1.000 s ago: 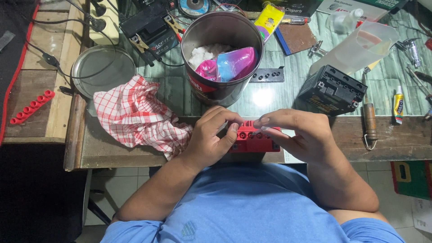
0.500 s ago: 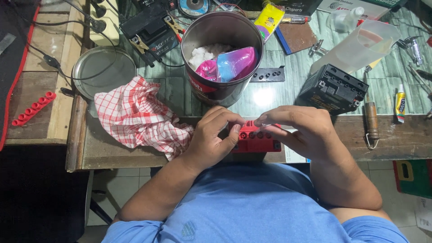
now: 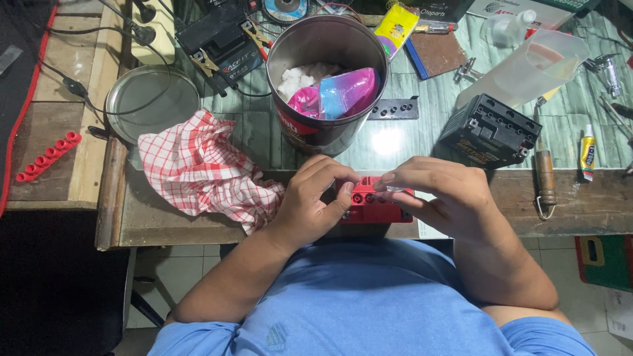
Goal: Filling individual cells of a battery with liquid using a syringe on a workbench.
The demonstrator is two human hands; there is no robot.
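**Head view: both hands on a red block at the bench edge**

Head camera looks straight down, and the landmark is the big metal tin standing open on the bench, stuffed with white wadding and a pink-and-blue pouch. Just below the tin, at the near edge of the bench, sits the red plastic block, a row of round holes along its top. Left hand clasps the block's left end, fingers curled over, thumb pressed at the holes. Right hand grasps the right end, fingertips pinching along the top edge. Left of the tin lies a red-checked cloth, crumpled, and beyond it a round metal lid. Right of the tin, a black battery case rests with a clear plastic jug tipped over it. Far left of the tin, a red strip of caps lies on the wooden shelf.
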